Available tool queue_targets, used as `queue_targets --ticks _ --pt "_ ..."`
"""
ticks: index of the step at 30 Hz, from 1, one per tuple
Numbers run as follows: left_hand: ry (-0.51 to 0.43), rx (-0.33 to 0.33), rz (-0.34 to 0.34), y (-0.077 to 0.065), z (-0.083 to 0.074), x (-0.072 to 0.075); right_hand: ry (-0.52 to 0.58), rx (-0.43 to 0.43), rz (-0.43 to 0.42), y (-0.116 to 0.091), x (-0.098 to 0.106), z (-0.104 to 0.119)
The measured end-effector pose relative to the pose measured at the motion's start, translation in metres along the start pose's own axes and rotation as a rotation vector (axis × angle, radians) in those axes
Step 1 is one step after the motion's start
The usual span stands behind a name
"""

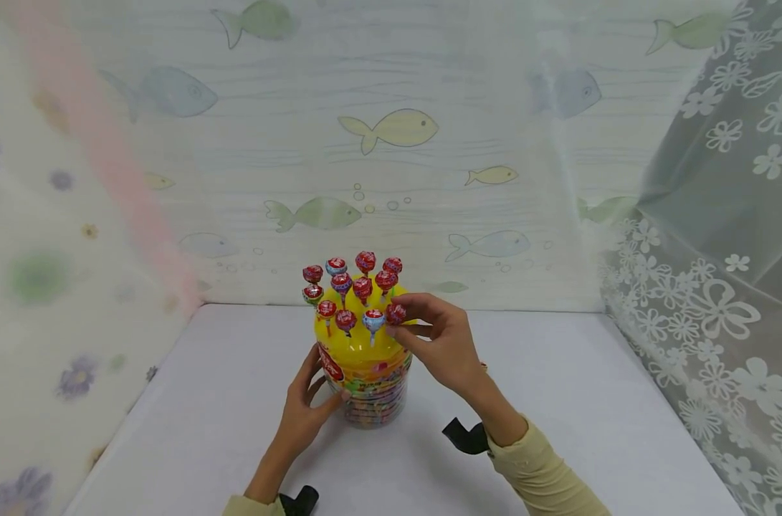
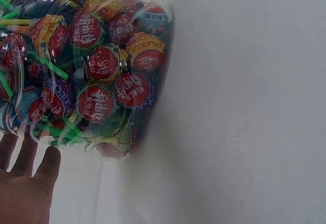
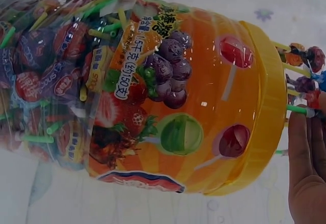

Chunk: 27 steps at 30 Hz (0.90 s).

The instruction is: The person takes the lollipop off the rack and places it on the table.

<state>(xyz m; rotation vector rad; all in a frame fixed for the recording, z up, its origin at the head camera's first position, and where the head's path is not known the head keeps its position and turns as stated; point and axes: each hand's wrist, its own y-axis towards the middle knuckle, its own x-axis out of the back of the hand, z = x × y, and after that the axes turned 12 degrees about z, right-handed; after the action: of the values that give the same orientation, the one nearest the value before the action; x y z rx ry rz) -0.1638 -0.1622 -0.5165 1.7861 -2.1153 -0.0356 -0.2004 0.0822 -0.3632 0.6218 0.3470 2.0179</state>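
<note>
A clear plastic jar [image 1: 374, 410] full of wrapped lollipops stands upright on the table, topped by a yellow lid [image 1: 355, 352]. Several lollipops, mostly red-wrapped, stick up out of the lid on their sticks. My left hand [image 1: 303, 410] holds the jar's left side, thumb in front and fingers behind. In the left wrist view its fingertips [image 2: 49, 163] meet the jar wall. At the lid's right edge, my right hand [image 1: 445, 345] pinches a red lollipop [image 1: 396, 314] between thumb and fingers. The right wrist view shows a green stick [image 3: 296, 109] beside that hand, rising from the lid.
The white table [image 1: 526, 401] spreads around the jar. A fish-printed curtain [image 1: 391, 172] hangs behind it, with a flowered sheet [image 1: 74, 322] on the left and lace-patterned sheeting [image 1: 707, 322] on the right. Black straps [image 1: 466, 437] hang at the wrists.
</note>
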Motion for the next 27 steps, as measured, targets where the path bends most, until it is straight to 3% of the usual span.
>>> queue_targets --ticks 8,17,22,27 --pt "0.001 -0.005 0.001 0.0 0.0 0.0 -0.004 0.037 -0.043 0.001 0.0 -0.001" --pt "0.0 0.0 0.001 -0.001 0.0 -0.002 0.012 0.156 -0.208 -0.002 0.007 0.004" --pt "0.002 0.003 0.003 -0.002 -0.001 -0.002 0.075 0.15 -0.245 -0.014 0.016 -0.002" --pt "0.005 0.005 0.003 -0.002 -0.002 0.0 0.13 0.082 -0.283 -0.03 0.023 -0.016"
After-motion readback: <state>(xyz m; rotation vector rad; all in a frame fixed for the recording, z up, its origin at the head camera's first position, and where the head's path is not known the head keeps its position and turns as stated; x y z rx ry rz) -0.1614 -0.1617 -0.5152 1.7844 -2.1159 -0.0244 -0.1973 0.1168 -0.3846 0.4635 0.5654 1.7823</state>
